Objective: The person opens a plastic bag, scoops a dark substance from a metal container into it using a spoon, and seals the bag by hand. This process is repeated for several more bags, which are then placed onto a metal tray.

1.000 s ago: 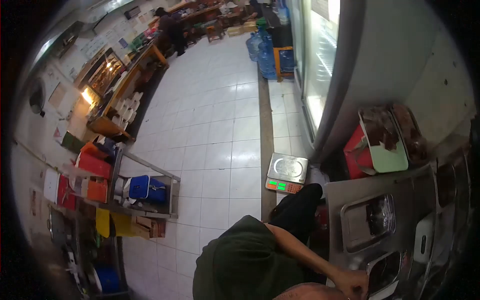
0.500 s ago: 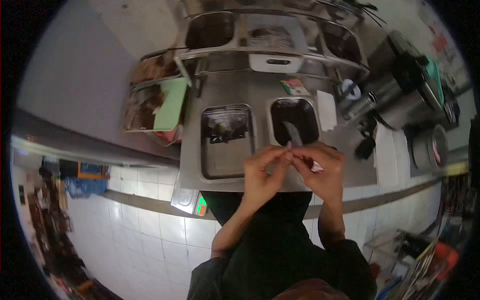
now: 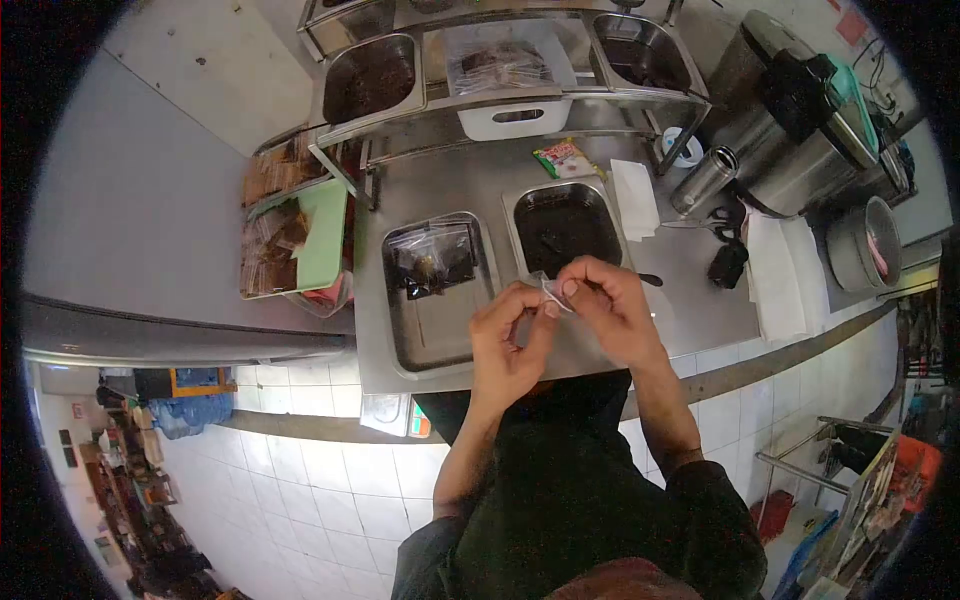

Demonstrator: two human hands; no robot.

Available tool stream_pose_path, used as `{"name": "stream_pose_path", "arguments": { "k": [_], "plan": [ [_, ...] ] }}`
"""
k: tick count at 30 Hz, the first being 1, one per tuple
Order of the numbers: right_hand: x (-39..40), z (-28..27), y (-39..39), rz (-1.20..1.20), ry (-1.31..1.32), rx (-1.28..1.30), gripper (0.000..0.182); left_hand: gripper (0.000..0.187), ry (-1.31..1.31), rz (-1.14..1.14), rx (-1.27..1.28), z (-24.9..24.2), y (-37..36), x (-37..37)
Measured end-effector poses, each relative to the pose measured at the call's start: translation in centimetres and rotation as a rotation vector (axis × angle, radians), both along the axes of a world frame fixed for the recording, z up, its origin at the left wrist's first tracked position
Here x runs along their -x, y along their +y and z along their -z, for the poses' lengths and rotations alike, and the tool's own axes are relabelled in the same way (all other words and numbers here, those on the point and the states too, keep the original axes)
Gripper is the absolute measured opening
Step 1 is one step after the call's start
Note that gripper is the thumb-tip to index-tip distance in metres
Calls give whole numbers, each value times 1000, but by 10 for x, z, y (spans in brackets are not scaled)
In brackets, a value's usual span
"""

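Note:
Close to the counter's front edge, my left hand (image 3: 508,340) and my right hand (image 3: 615,315) pinch a small clear plastic bag (image 3: 551,290) between thumbs and fingers. What the bag contains, if anything, I cannot make out. Just beyond my right hand is a metal pan (image 3: 612,228) of dark contents, with a dark handle end (image 3: 650,280) showing beside it. To the left lies a longer metal tray (image 3: 430,345), where clear packets with dark filling (image 3: 432,262) are piled at the far end.
A rack (image 3: 340,133) at the back carries metal pans and a white bin (image 3: 515,120). Stacked packets and a green lid (image 3: 322,240) sit left. On the right are a colourful packet (image 3: 566,158), white paper (image 3: 633,200), a steel cylinder (image 3: 705,180), scissors (image 3: 725,217) and a pot (image 3: 862,245).
Both hands have shifted slightly left, still pinching the plastic bag, which now sits lower and more bunched between the fingers. The camera view has tilted a little.

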State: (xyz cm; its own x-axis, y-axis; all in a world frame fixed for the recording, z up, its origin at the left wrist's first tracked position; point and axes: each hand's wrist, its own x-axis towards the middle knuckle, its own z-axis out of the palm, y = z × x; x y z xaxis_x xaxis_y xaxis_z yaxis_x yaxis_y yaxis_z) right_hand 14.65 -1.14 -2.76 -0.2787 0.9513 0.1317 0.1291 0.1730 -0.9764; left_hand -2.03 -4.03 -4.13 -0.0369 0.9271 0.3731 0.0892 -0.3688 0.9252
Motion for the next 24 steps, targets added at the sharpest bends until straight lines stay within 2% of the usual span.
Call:
{"name": "stream_pose_path", "arguments": {
  "k": [2,5,8,11,14,16,17,18,19,21,23,24],
  "plan": [
    [-4,8,5,-85,262,320,9,5,-131,67,92,3,0,-3],
    [-1,-5,-3,-30,174,35,9,5,6,-109,56,9,-2,-2],
    [-5,-13,-5,104,-241,-473,10,7,296,-233,-101,-5,0,-2],
    [-4,-13,-1,353,-323,-578,14,8,441,-238,-97,-15,-5,0],
    [-4,-8,-2,283,-221,-458,17,17,377,-151,-168,-14,-8,-1],
    [-9,-7,-5,191,41,-183,14,25,378,-375,-319,-9,10,5],
    [-11,-7,-6,147,169,-43,13,27,247,-374,-279,-10,14,5],
    [-14,-6,-7,135,185,-21,14,30,110,-376,-246,-10,18,4],
    [-16,-5,-7,123,201,1,14,31,-152,-264,-95,-15,18,-1],
    [-16,-5,-5,125,245,-3,14,30,-386,-71,109,-14,18,1],
    [-13,-5,-2,158,310,-55,15,26,-324,85,212,-6,16,17],
    [-15,-1,-1,138,314,-86,16,25,-302,61,207,-4,15,19]
  ]
}}
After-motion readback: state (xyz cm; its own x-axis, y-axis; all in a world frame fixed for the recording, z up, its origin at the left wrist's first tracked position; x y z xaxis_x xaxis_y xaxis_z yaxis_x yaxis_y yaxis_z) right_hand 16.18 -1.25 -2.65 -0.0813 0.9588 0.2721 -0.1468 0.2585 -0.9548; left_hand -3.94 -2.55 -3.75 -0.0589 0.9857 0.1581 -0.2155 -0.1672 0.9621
